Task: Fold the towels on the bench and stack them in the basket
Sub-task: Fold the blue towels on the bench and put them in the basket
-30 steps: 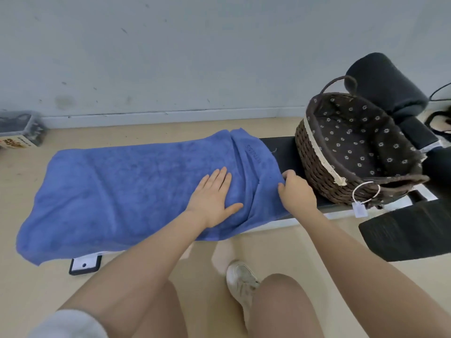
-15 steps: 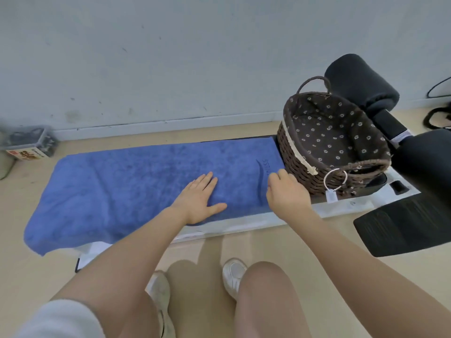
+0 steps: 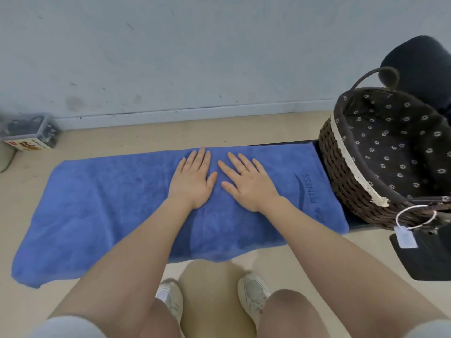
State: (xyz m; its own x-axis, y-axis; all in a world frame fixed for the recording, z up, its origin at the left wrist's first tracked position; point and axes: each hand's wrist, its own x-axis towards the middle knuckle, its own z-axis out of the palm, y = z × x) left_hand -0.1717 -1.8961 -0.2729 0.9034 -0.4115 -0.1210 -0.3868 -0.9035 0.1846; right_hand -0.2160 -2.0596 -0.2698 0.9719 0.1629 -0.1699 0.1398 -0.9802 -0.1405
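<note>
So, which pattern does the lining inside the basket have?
Dark brown lining with small white flowers, inside the woven basket; the head view shows it.

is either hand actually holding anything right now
Nothing is held: the left hand and right hand lie flat, fingers straight, on the blue towel.

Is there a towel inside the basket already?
No, the wicker basket shows only its flowered lining, while the blue towel lies spread on the bench under both flat hands.
</note>
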